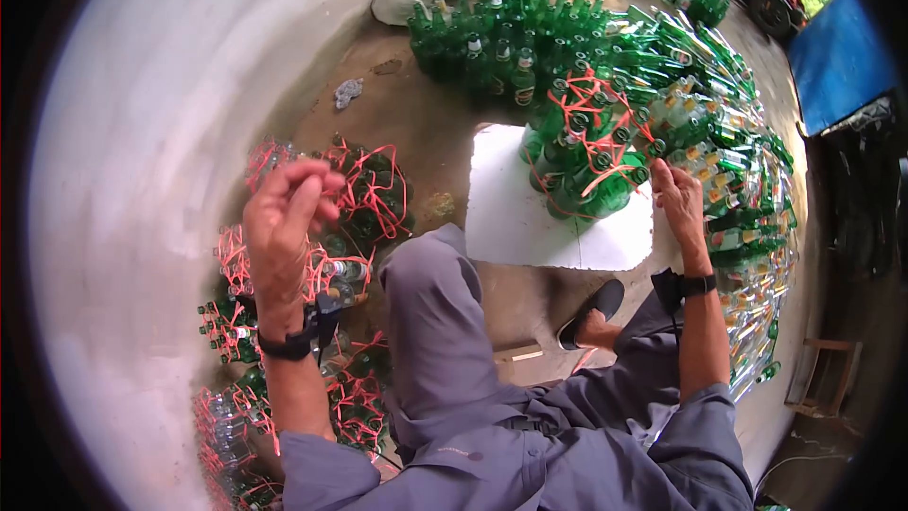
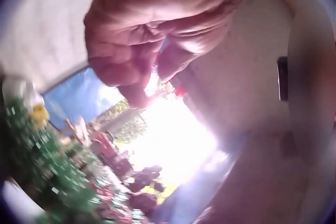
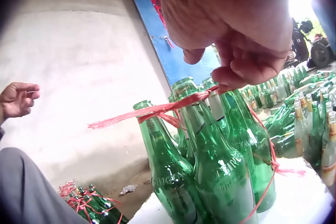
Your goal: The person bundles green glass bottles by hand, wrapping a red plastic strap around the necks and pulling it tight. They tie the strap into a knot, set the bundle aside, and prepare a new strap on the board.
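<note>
- A pale wall (image 1: 123, 180) rose along the person's left side.
- Loose bottles (image 1: 728, 238), green and clear, lay in a long heap on the person's right.
- Beyond the white board, a crowd of green bottles (image 1: 523, 80) stood upright on the floor.
- Several bundles of bottles (image 1: 378, 213), laced with red twine, sat on the floor between the wall and the person's raised knee.
- A blue panel (image 1: 842, 66) stood behind the heap, at the far right.
- The white board (image 1: 511, 241) lay flat in front of the person.
- The bottle bundle being worked on (image 1: 572, 194) stood upright on that board, its green bottles close together, with twine crossing the necks and another strand round the bodies.
- The left hand (image 1: 288, 213) was raised above the tied bundles, well apart from the one on the board; its fingers were loosely bent, and it had hold of nothing.
- The right hand (image 1: 681, 199) was just beside the bottle tops at the bundle's right side, its fingers curled; whether they pinched the twine could not be told.
- A dark shoe (image 1: 601, 303) rested just beyond the board's near edge.
- The red twine (image 3: 121, 117) ran between the necks, one loose tail sticking out past a bottle mouth.
</note>
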Tool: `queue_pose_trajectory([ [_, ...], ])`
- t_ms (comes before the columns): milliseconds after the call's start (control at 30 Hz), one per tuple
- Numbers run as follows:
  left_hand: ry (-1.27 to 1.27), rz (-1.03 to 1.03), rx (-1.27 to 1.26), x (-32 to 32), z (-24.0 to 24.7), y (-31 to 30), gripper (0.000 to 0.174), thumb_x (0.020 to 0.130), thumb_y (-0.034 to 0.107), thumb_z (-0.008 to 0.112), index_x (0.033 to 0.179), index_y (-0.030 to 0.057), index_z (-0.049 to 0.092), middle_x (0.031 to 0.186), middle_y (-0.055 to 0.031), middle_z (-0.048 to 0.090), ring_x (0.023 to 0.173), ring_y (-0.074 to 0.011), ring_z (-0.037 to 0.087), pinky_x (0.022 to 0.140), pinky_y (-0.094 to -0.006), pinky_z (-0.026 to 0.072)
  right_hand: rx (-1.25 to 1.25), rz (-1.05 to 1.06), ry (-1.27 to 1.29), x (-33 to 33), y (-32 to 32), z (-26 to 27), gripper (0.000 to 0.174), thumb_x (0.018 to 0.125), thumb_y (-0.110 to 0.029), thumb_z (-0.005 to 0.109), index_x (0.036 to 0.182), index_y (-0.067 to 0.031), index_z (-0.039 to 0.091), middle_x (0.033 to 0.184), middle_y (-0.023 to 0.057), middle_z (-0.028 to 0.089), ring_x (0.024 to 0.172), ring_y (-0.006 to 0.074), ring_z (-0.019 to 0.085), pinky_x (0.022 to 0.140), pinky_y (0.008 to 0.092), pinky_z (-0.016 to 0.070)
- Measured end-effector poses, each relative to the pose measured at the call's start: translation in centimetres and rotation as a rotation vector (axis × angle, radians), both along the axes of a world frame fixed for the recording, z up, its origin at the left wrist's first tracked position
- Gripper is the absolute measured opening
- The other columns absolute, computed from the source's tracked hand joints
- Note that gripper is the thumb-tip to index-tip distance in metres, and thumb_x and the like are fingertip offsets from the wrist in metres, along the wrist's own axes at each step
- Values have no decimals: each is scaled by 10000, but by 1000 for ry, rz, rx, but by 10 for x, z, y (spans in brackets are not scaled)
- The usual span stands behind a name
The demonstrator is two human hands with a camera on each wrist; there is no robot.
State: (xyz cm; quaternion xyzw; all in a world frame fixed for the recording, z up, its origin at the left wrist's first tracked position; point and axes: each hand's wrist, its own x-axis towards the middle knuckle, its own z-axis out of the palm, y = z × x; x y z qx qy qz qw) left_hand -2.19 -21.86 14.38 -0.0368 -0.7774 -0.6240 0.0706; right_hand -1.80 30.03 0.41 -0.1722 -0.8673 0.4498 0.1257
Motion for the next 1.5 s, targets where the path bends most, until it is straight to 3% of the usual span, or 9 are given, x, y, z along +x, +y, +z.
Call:
queue_pose_trajectory([
  [300, -547, -80, 118, 70, -159, -21, 152, 977, 37, 579, 1063, 4, 699, 851, 4, 696, 725, -67, 620, 659, -230, 498, -434, -168, -198, 21, -34, -10, 703, 1009, -623, 479, 987, 51, 677, 666, 29, 596, 510, 67, 503, 431, 215, 367],
  [333, -607, -104, -74, 72, -178, -20, 156, 974, 53, 595, 1079, 12, 702, 848, 15, 695, 722, -64, 620, 650, -232, 488, -475, -202, -189, 24, -35, -12, 744, 997, -661, 465, 989, 52, 674, 677, 27, 593, 514, 64, 492, 435, 211, 360],
  [367, -471, -145, -83, 81, -232, -28, 154, 960, 98, 630, 1073, 30, 710, 840, 23, 690, 711, -66, 619, 628, -233, 473, -470, -194, -192, 26, -33, -16, 769, 989, -682, 454, 994, 55, 671, 685, 27, 591, 518, 62, 486, 440, 208, 358],
  [500, -348, -127, -209, 76, -244, -27, 221, 951, 202, 660, 1078, 25, 698, 842, -1, 686, 710, -79, 631, 608, -235, 477, -436, -203, -242, 31, -39, -18, 787, 982, -695, 454, 989, 61, 675, 686, 25, 587, 516, 58, 482, 441, 204, 350],
  [567, -644, 2, 127, 67, -245, -33, 260, 962, 234, 639, 1082, 5, 670, 847, -17, 673, 732, -54, 602, 593, -226, 474, -448, -196, -245, 33, -35, -25, 786, 986, -688, 455, 992, 67, 675, 682, 24, 585, 511, 58, 480, 436, 205, 348],
  [667, -519, 155, 123, 47, -258, -36, 342, 961, 314, 650, 1109, 6, 643, 817, -6, 641, 711, -83, 624, 571, -220, 466, -444, -155, -285, 35, -31, -37, 763, 971, -704, 467, 986, 30, 673, 696, 11, 595, 521, 58, 496, 455, 203, 365],
  [800, -345, 322, -206, -11, -321, -52, 420, 958, 399, 662, 1106, 6, 643, 809, -15, 634, 698, -109, 655, 509, -237, 454, -443, -140, -253, 36, -37, -42, 760, 1004, -646, 467, 937, 78, 686, 644, 31, 583, 496, 62, 496, 426, 205, 358],
  [1033, -425, 433, 17, -55, -319, -33, 342, 944, 337, 643, 870, 5, 682, 795, -70, 698, 523, -127, 627, 420, -254, 412, -448, -158, -283, 33, -36, -46, 754, 1015, -633, 454, 918, 77, 688, 641, 42, 595, 485, 66, 499, 414, 207, 358],
  [1500, -725, 167, 264, 12, -279, -25, 139, 894, 222, 632, 906, 84, 628, 803, -67, 714, 495, -52, 493, 425, -216, 313, -452, -119, -258, 33, -44, -43, 767, 1023, -636, 426, 911, 82, 669, 652, 52, 601, 490, 71, 503, 423, 219, 369],
])
